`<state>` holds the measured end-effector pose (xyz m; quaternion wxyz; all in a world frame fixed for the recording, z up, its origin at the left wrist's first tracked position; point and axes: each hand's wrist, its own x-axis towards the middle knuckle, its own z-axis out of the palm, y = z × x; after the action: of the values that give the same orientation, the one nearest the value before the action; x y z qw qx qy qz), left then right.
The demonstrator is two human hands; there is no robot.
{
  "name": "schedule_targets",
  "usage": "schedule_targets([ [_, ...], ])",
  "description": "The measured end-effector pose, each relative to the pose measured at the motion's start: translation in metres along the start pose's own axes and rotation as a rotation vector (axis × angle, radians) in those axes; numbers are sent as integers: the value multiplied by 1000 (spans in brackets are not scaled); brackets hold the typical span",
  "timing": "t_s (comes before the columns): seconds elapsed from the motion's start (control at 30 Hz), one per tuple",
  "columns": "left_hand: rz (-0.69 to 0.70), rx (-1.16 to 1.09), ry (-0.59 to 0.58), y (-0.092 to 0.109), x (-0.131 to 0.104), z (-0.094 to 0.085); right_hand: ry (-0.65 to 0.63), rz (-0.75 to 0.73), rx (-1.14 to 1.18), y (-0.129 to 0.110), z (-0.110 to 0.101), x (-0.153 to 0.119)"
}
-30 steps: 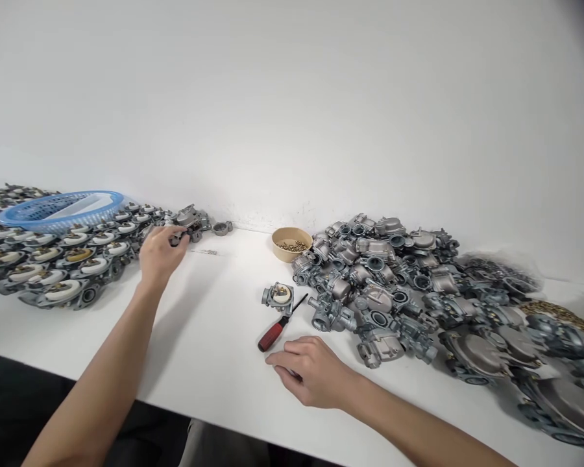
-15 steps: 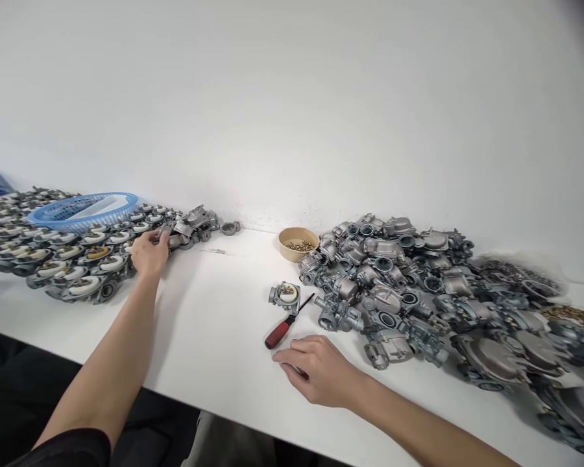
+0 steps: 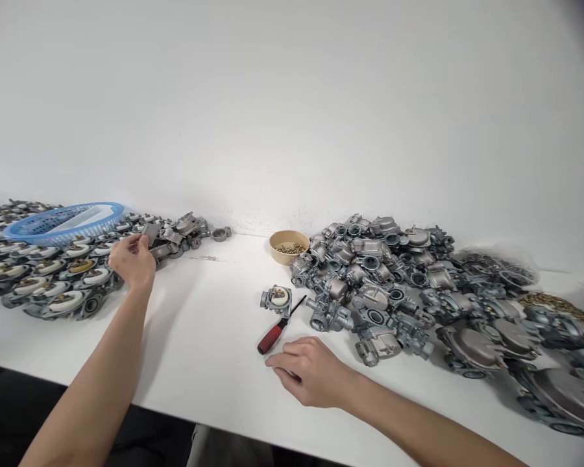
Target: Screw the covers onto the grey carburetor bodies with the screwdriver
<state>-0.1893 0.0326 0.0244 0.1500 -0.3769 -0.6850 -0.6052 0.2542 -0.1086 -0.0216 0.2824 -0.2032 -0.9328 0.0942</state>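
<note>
Head view: the left hand [image 3: 133, 261] pinches a grey, flat-sided metal cover [image 3: 150, 231] towards the worktop's [image 3: 199, 344] back left; gripping its rim firmly would suit. The right hand [image 3: 312, 373] curls near the front edge, contents unclear. Counted: one red-handled screwdriver [image 3: 274, 335], one round tan bowl [image 3: 283, 255], one oval blue plastic basket [image 3: 97, 227].

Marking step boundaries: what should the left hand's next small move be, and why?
Probably let the grey metal part settle onto the heap of loose grey parts. The left hand has it right at its fingertips, next to that heap, though whether it is actually gripped is hard to tell.
</note>
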Motion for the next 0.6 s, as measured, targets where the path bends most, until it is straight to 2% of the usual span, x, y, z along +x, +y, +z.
schedule_targets([
  [0.1,62,-81,-18,26,-17,2,10,-12,28,2,0,-1],
  [0.2,145,-181,-93,65,-50,8,26,-13,85,3,-6,1],
  [0.23,178,-276,-170,79,-64,9,38,-2,114,3,-9,3],
  [0.3,158,-475,-361,108,-94,11,79,40,182,3,-17,6],
  [0.4,142,-597,-561,140,-137,8,171,164,285,1,-29,12],
  [0.5,29,-824,-831,155,-171,0,310,346,347,-2,-37,16],
  [0.6,25,-937,-1004,163,-193,-13,450,501,444,-6,-39,19],
])
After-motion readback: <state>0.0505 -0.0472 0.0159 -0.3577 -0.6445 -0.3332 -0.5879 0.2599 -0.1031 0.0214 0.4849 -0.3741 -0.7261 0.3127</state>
